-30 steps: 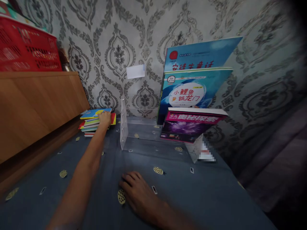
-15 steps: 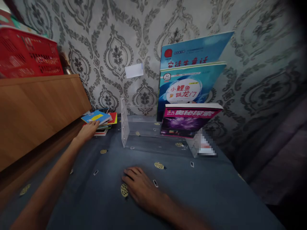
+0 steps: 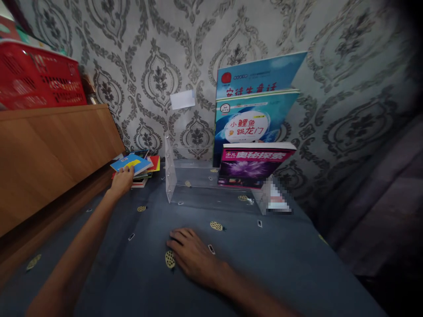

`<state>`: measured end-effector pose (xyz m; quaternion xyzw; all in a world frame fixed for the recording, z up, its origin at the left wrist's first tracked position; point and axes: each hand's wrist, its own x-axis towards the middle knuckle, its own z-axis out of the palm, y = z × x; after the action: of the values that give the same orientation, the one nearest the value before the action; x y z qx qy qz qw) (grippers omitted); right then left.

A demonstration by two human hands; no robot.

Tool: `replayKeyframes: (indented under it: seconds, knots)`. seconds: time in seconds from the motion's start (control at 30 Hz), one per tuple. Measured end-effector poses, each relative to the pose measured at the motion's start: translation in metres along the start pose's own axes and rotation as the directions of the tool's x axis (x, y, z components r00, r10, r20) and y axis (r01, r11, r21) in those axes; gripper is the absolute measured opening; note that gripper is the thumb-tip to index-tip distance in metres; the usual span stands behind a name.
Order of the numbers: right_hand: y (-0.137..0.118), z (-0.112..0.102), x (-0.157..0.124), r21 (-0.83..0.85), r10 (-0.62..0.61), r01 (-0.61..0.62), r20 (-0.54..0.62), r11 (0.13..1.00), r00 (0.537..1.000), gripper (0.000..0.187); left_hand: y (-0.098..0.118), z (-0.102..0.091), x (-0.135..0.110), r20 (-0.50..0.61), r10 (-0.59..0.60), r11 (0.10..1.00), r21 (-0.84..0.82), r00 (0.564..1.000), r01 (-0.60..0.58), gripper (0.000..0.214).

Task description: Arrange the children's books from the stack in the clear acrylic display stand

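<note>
My left hand (image 3: 121,181) is stretched out to the far left and grips the near edge of a thin blue book (image 3: 131,163), lifting it off a small stack of coloured books (image 3: 148,172). My right hand (image 3: 191,254) lies flat, fingers spread, on the blue patterned cloth (image 3: 264,259) in front of me. Beyond it stands a clear acrylic book rack (image 3: 171,174). Three books lean in the rack's right part: a purple one (image 3: 253,165) in front, a teal one (image 3: 251,121) behind it, a taller blue one (image 3: 261,77) at the back.
A wooden cabinet (image 3: 49,145) runs along the left, with a red plastic basket (image 3: 36,77) on top. Patterned grey wallpaper (image 3: 158,57) closes the back, with a small white card (image 3: 182,99) stuck on it. The cloth drops off at the right edge.
My left hand has pulled back a little from the top of the stack and lifted the blue book's near edge. My right hand has stayed flat on the cloth.
</note>
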<state>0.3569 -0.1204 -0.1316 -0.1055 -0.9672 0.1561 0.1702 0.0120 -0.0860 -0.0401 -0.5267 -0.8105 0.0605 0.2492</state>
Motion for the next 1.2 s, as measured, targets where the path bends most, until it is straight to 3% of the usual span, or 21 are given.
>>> replayKeyframes:
  seconds: [0.2,0.37,0.47,0.57,0.63,0.73,0.83,0.93,1.07,1.2]
  knots:
    - [0.003,0.004,-0.001,0.005,-0.009,0.01,-0.033,1.0,0.999,0.026,0.009,0.001,-0.059,-0.013,0.03,0.999,0.032,0.999,-0.03,0.053]
    - [0.005,0.007,-0.001,0.0,-0.026,0.026,-0.028,1.0,0.999,0.027,0.03,0.009,-0.117,-0.021,0.037,0.998,0.046,0.999,-0.036,0.057]
    - [0.005,0.007,-0.001,0.014,-0.008,0.008,-0.052,1.0,0.999,0.028,0.042,0.011,-0.156,0.084,0.083,0.996,0.008,0.993,-0.084,0.057]
    - [0.005,0.007,-0.001,0.031,0.077,-0.074,-0.103,0.997,0.992,0.032,0.043,0.006,-0.183,0.239,0.167,0.98,-0.144,0.957,-0.135,0.051]
    - [0.005,0.008,-0.001,0.037,0.111,-0.107,-0.114,0.994,0.987,0.033,0.035,0.001,-0.184,0.297,0.237,0.945,-0.29,0.925,-0.149,0.05]
    - [0.006,0.009,0.0,0.026,0.097,-0.095,-0.088,0.995,0.991,0.031,0.015,0.001,-0.159,0.334,0.282,0.873,-0.478,0.899,-0.096,0.039]
    - [0.007,0.01,0.001,0.008,0.069,-0.069,-0.052,0.998,0.996,0.026,-0.001,0.016,-0.119,0.29,0.033,0.892,-0.441,0.957,0.103,0.044]
    - [0.006,0.008,-0.001,-0.019,0.054,-0.055,-0.036,0.998,0.998,0.023,-0.002,0.039,-0.094,0.264,-0.096,0.889,-0.412,0.96,0.203,0.054]
    - [0.004,0.005,-0.014,-0.039,0.041,-0.043,-0.032,0.998,0.999,0.024,0.008,0.061,-0.093,0.244,-0.125,0.877,-0.427,0.962,0.222,0.048]
    - [0.006,-0.001,-0.035,-0.045,0.051,-0.054,-0.065,0.998,0.997,0.026,0.011,0.068,-0.104,0.203,-0.116,0.871,-0.45,0.972,0.198,0.049]
